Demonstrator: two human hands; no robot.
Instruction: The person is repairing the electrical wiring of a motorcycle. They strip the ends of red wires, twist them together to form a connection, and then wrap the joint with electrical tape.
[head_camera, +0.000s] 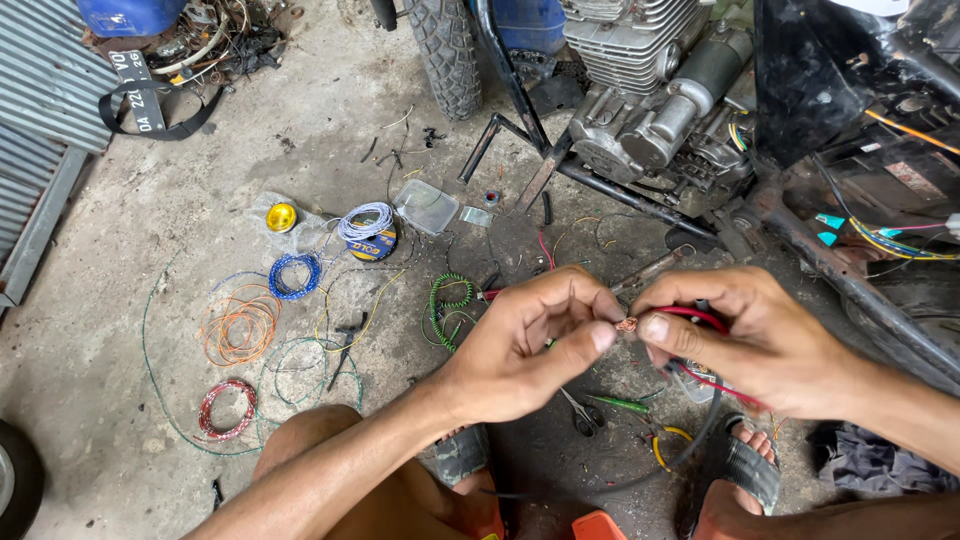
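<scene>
- L hand (525, 345) & R hand (745, 335): fingertips pinched shut on bare copper end (627, 325) of red wire (690, 315), held betw. both above floor.
- Wire coils (240, 325) lie well apart on concrete floor (120, 250), left side.

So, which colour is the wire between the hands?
Red wire, bare copper at its tip; head view shows it best.

Single head view, looking steeply down, close on left hand (525, 345) and right hand (745, 335); concrete floor (150, 220) beyond them.
</scene>
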